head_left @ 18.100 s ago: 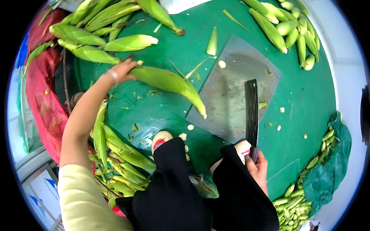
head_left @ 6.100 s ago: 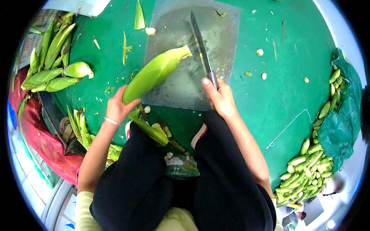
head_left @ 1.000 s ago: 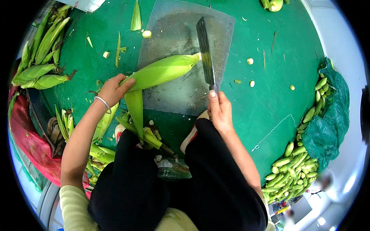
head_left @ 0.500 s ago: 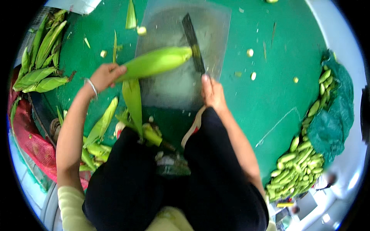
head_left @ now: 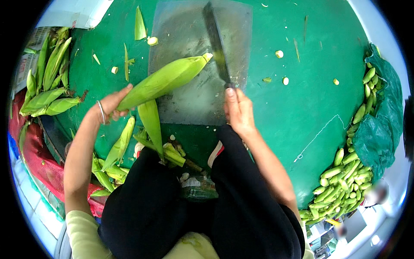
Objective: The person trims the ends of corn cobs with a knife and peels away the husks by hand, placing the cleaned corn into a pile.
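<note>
My left hand (head_left: pixel 114 103) is closed round one end of an ear of corn (head_left: pixel 166 80) in its green husk, tilted up to the right. A loosened husk leaf (head_left: pixel 150 123) hangs down below the ear. My right hand (head_left: pixel 239 111) grips the handle of a long dark knife (head_left: pixel 216 43), whose blade points away from me. The ear's pale cut end lies close to the left side of the blade; whether they touch I cannot tell. Beneath both is a translucent grey cutting board (head_left: pixel 189 103) on a green surface (head_left: pixel 280 125).
Unhusked corn ears (head_left: pixel 51 64) are heaped at the far left, above red mesh cloth (head_left: pixel 43 159). Many husked-looking ears (head_left: pixel 340 185) spill from a green sack (head_left: pixel 377 134) at the right. Small cut ends (head_left: pixel 279 54) and leaf scraps (head_left: pixel 140 23) lie scattered about. More husks (head_left: pixel 110 172) lie by my left knee.
My left hand has shifted slightly left and down, and the ear tilts more steeply. The knife stays in my right hand. The whole view has shifted a little.
</note>
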